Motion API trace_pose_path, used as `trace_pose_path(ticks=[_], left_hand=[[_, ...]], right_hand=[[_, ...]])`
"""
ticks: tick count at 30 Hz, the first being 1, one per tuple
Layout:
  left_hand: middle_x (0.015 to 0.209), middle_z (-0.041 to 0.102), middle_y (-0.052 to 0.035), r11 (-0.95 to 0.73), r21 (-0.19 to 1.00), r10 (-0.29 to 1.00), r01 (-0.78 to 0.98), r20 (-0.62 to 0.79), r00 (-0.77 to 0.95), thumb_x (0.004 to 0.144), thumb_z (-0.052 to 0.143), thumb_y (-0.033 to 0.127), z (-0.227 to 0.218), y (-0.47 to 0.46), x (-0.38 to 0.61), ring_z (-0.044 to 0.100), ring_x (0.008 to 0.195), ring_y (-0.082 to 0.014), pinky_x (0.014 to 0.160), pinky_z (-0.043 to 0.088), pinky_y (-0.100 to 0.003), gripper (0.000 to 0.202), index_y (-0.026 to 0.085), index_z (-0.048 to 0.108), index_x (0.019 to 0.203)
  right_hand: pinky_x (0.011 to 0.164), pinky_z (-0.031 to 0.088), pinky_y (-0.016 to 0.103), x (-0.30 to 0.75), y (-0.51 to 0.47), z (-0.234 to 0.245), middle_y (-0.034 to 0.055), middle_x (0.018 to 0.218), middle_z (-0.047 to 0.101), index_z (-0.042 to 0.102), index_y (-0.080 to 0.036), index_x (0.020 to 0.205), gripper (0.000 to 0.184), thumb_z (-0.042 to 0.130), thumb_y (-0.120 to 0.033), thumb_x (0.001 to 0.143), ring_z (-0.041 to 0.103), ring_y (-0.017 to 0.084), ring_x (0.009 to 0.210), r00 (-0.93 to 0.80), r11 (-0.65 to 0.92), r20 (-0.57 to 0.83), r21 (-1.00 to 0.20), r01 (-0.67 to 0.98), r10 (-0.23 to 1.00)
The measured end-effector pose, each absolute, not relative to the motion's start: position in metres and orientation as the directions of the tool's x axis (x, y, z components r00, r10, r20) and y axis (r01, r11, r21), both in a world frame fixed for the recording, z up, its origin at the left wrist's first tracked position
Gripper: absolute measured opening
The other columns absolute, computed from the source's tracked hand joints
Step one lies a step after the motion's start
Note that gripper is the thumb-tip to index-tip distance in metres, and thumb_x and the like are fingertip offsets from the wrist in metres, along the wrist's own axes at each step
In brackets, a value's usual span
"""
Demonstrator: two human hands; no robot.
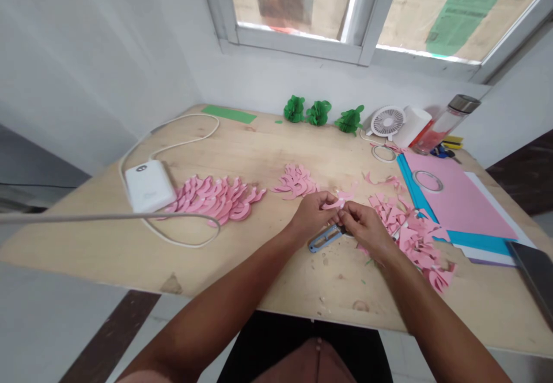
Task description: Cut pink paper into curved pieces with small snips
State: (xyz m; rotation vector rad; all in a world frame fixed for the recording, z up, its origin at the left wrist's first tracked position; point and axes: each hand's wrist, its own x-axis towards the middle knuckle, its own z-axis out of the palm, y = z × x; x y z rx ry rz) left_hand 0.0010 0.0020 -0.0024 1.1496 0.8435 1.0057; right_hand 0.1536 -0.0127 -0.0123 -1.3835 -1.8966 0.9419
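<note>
My left hand [314, 212] pinches a curved pink paper cutout [332, 204] above the table. My right hand [365, 227] closes its fingertips at the cutout's right end, where a small whitish spot shows that I cannot make out. Below the fingers lies a light blue utility knife [325, 240], partly covered by the hands. A small cluster of pink cutouts [296, 181] is just beyond my left hand. Further left, more curved cutouts [216, 198] overlap in a wide pile. Pink paper scraps [419, 245] are heaped beside my right wrist.
A white power bank [150, 186] with a looping cable sits at left. Green paper shapes [318, 113] stand along the wall near a small fan [387, 122] and a bottle [447, 124]. Pink sheets [466, 198] and a dark phone-like object [533, 273] lie at right.
</note>
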Motion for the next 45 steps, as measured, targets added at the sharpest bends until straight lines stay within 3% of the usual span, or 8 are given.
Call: trace_pose_path(ticks=[45], left_hand=[[0.051, 0.054, 0.0036, 0.087, 0.983, 0.939, -0.164, -0.026, 0.343, 0.067, 0.059, 0.024, -0.0096, 0.0044, 0.0013, 0.047, 0.045, -0.0066, 0.048, 0.038, -0.02, 0.012, 0.014, 0.052, 0.065]], right_hand=[[0.046, 0.026, 0.02, 0.1546, -0.011, -0.0158, -0.004, 0.054, 0.04, 0.048, -0.018, 0.065, 0.019, 0.044, -0.026, 0.081, 0.035, 0.009, 0.05, -0.288, 0.211, 0.053, -0.805, 0.554, 0.956]])
